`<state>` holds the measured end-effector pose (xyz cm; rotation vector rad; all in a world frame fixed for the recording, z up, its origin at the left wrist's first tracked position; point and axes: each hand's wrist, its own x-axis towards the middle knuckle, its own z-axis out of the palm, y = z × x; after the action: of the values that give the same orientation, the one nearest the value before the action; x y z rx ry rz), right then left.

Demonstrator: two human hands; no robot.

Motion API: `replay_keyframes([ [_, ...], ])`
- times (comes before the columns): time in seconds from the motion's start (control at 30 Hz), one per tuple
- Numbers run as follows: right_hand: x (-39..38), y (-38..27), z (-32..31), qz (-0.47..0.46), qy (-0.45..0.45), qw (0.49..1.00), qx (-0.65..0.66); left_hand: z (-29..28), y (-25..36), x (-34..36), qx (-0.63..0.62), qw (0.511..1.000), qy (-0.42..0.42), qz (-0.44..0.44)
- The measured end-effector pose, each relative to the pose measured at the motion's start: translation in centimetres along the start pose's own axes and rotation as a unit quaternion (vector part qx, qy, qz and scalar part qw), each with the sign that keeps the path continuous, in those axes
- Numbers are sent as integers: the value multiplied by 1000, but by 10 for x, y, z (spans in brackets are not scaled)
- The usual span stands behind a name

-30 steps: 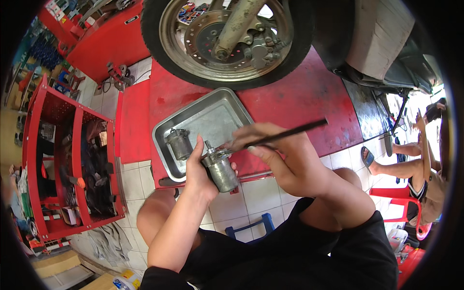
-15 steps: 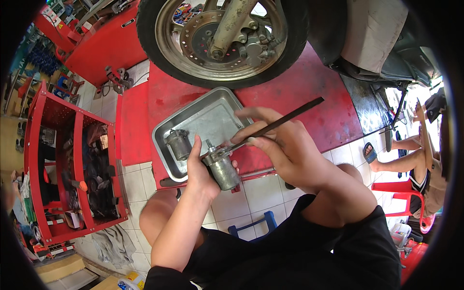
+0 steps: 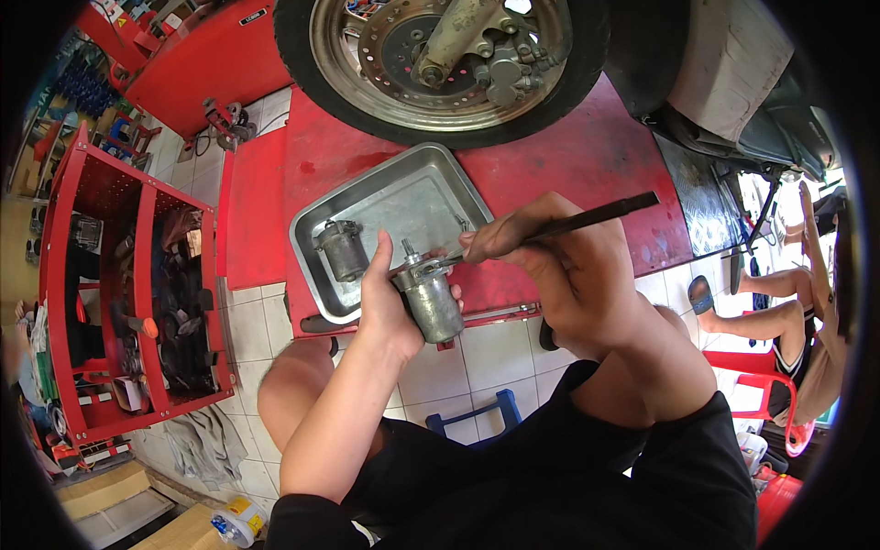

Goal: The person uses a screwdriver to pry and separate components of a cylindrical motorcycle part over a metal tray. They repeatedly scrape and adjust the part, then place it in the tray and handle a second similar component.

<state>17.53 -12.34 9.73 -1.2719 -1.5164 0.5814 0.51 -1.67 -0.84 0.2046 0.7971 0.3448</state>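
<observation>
A grey metal starter motor point(image 3: 433, 307) with a toothed shaft sticking up is held by my left hand point(image 3: 385, 316), its fingers wrapped round the body. In my right hand point(image 3: 573, 266) is a long dark flat-handled tool point(image 3: 605, 214), pinched like a pen. Its thin tip meets the flange at the top of the motor; the tip's exact shape is too small to tell. A second, similar grey motor point(image 3: 342, 252) rests in the left part of the metal tray point(image 3: 307, 275), just beyond my left hand. A small metal piece point(image 3: 463, 223) lies at the tray's right side.
The tray stands on a red platform point(image 3: 541, 156), below a motorcycle's front wheel point(image 3: 440, 128). To the left is a red shelf cart point(image 3: 147, 302) full of parts. A blue stool point(image 3: 477, 420) is beneath me. Another person's legs point(image 3: 765, 321) show at right.
My right hand has turned and shifted right, and its fingers have closed further round the tool. The left hand still holds the motor. The whole view has shifted slightly.
</observation>
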Motion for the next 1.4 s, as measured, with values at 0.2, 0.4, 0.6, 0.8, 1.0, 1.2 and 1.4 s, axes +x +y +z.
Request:
replay_keyframes([
  [0.2,0,9,8,-85,70,994,-29,3,4,-2,-2,1000,-24,10],
  [0.4,1,1,11,-63,31,997,-34,0,5,-1,-5,1000,-19,14],
  [0.6,-3,1,13,-50,47,997,-25,2,5,0,-11,1000,-15,10],
  [0.8,1,6,14,-73,86,993,-35,1,6,-2,-3,1000,-11,23],
  [1.0,4,17,19,-82,102,991,6,0,7,2,-19,1000,7,15],
  [1.2,2,19,18,-96,58,994,-19,-4,7,5,-28,1000,8,9],
  [1.4,5,27,24,-117,108,986,-42,-1,7,6,-48,999,21,-3],
])
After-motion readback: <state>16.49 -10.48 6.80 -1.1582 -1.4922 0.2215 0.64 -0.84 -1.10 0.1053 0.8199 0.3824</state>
